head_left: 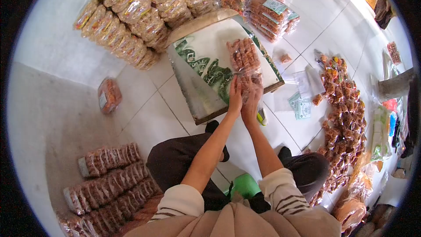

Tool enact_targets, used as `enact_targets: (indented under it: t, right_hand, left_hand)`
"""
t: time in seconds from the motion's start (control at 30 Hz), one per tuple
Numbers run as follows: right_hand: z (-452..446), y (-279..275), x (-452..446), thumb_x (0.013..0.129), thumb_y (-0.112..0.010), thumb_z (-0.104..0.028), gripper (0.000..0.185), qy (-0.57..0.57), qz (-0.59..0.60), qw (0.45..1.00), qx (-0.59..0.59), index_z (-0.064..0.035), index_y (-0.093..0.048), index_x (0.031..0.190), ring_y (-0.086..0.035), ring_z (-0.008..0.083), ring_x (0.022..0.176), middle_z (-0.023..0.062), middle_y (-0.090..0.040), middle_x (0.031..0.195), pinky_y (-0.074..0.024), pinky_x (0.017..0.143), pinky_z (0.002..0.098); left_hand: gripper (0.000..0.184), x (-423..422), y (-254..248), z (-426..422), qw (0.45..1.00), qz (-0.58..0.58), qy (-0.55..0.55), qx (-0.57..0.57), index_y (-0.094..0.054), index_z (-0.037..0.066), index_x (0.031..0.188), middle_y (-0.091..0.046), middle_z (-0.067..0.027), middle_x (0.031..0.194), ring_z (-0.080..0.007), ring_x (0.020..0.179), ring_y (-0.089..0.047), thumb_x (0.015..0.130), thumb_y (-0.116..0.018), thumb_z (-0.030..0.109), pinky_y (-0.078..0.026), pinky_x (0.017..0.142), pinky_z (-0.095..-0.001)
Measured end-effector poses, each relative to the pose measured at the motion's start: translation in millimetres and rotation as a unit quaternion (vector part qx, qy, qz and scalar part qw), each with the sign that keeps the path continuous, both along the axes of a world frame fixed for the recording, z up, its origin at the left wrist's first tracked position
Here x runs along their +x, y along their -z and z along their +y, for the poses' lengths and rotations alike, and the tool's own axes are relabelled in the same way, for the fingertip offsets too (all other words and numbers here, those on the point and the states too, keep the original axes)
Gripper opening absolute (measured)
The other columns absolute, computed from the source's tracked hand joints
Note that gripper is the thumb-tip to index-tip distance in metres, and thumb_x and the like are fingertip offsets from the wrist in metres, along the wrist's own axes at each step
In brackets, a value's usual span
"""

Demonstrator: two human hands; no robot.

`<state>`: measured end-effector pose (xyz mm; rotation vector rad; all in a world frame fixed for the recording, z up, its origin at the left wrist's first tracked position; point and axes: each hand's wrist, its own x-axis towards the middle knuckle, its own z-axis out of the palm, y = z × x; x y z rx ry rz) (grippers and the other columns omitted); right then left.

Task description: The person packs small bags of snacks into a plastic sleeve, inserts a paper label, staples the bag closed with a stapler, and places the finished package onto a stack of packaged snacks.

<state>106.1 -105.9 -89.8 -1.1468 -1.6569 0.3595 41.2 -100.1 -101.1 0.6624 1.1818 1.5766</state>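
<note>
Your left hand [235, 93] and right hand [251, 101] sit close together, fingers extended at the near end of the bagged snacks [244, 55] on the low table [208, 37]; whether they pinch plastic, I cannot tell. Work looks partway: filled bags [112, 189] line up left of the table; small packets [344, 105] remain loose rightward.

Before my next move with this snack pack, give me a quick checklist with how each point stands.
1. Both hands on the snack pack: ok, left hand and right hand touch it.
2. Pack over the low table: ok.
3. Printed slips off the floor: not ok, they lie right of the table.
4. Yellow-green item in hand: not ok, it's on the floor.
5. Pack sealed: cannot tell.
</note>
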Motion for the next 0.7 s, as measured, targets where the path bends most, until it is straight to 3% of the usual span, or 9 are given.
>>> enact_targets:
  t: [0.03, 0.07, 0.13, 0.23, 0.27, 0.33, 0.43, 0.57, 0.7]
  right_hand:
    - [-4, -1, 2, 0.074, -0.057, -0.001, 0.038, -0.025, 0.070, 0.997, -0.002, -0.0023, -0.047, 0.110, -0.036, 0.0336, 0.112, 0.0181, -0.045, 0.109, -0.0297, 0.093, 0.0445]
    - [-11, 2, 2, 0.074, -0.057, -0.001, 0.038, -0.024, 0.067, 0.997, 0.000, -0.0023, -0.047, 0.110, -0.036, 0.0336, 0.112, 0.0181, -0.045, 0.109, -0.0297, 0.093, 0.0445]
    - [-26, 10, -2, 0.073, -0.060, -0.005, 0.041, 0.058, 0.108, 0.987, -0.103, -0.0032, -0.045, 0.110, -0.040, 0.0342, 0.106, 0.0178, -0.045, 0.110, -0.0316, 0.092, 0.0419]
    - [-26, 16, -6, 0.071, -0.061, -0.005, 0.035, 0.066, 0.187, 0.965, -0.172, -0.0019, -0.047, 0.103, -0.047, 0.0314, 0.098, 0.0147, -0.049, 0.100, -0.0382, 0.085, 0.0382]
    - [-25, 18, -7, 0.071, -0.061, -0.005, 0.035, 0.065, 0.187, 0.965, -0.174, -0.0019, -0.047, 0.103, -0.047, 0.0314, 0.098, 0.0147, -0.049, 0.100, -0.0382, 0.085, 0.0382]
    - [-21, 21, -8, 0.070, -0.062, -0.005, 0.032, 0.079, 0.172, 0.965, -0.179, -0.0014, -0.048, 0.098, -0.050, 0.0288, 0.088, 0.0123, -0.050, 0.092, -0.0416, 0.076, 0.0350]
    - [-18, 25, -11, 0.069, -0.062, -0.003, 0.028, 0.068, 0.162, 0.970, -0.167, -0.0011, -0.048, 0.092, -0.049, 0.0291, 0.084, 0.0132, -0.049, 0.089, -0.0408, 0.072, 0.0370]
    - [-8, 17, -12, 0.068, -0.061, -0.003, 0.027, 0.046, 0.087, 0.989, -0.109, -0.0010, -0.048, 0.091, -0.049, 0.0304, 0.081, 0.0141, -0.048, 0.086, -0.0400, 0.069, 0.0378]
    - [0, 11, -8, 0.069, -0.058, -0.002, 0.026, -0.028, 0.106, 0.989, -0.094, -0.0017, -0.050, 0.094, -0.049, 0.0310, 0.081, 0.0145, -0.049, 0.088, -0.0403, 0.071, 0.0373]
  left_hand:
    - [0.054, 1, 0, 2, 0.999, -0.026, -0.001, 0.023, -0.026, 0.004, 0.131, -0.024, -0.0093, 0.137, -0.0200, 0.124, -0.025, 0.089, -0.042, 0.034, -0.021, 0.101, -0.0311]
    - [0.054, 4, 0, 3, 0.999, -0.029, 0.000, 0.024, -0.026, 0.004, 0.131, -0.024, -0.0093, 0.137, -0.0200, 0.124, -0.025, 0.089, -0.042, 0.034, -0.021, 0.101, -0.0311]
    - [0.047, 8, 3, 0, 0.982, 0.173, -0.073, -0.001, -0.032, 0.003, 0.127, -0.032, -0.0115, 0.129, -0.0199, 0.115, -0.033, 0.089, -0.043, 0.029, -0.027, 0.096, -0.0307]
    - [0.037, 7, 6, -9, 0.865, 0.467, -0.177, -0.043, -0.040, 0.002, 0.119, -0.044, -0.0148, 0.116, -0.0198, 0.102, -0.045, 0.089, -0.045, 0.021, -0.035, 0.087, -0.0301]
    - [0.037, 7, 6, -14, 0.865, 0.468, -0.178, -0.045, -0.040, 0.002, 0.119, -0.044, -0.0148, 0.116, -0.0198, 0.102, -0.045, 0.089, -0.045, 0.021, -0.035, 0.087, -0.0301]
    - [0.025, 6, 8, -23, 0.927, 0.319, -0.191, -0.041, -0.048, 0.001, 0.104, -0.052, -0.0124, 0.096, -0.0169, 0.084, -0.051, 0.085, -0.051, 0.017, -0.040, 0.074, -0.0298]
    - [0.017, -2, 10, -26, 0.954, 0.250, -0.155, -0.052, -0.052, 0.001, 0.091, -0.056, -0.0081, 0.082, -0.0155, 0.071, -0.053, 0.083, -0.056, 0.015, -0.042, 0.065, -0.0286]
    - [0.019, -8, 5, -36, 0.950, 0.287, -0.104, -0.059, -0.052, 0.001, 0.085, -0.054, -0.0038, 0.073, -0.0111, 0.067, -0.051, 0.084, -0.055, 0.020, -0.041, 0.060, -0.0257]
    - [0.016, -9, 13, -38, 0.973, 0.214, -0.086, -0.032, -0.055, 0.002, 0.086, -0.055, -0.0033, 0.075, -0.0080, 0.068, -0.050, 0.085, -0.055, 0.019, -0.041, 0.062, -0.0228]
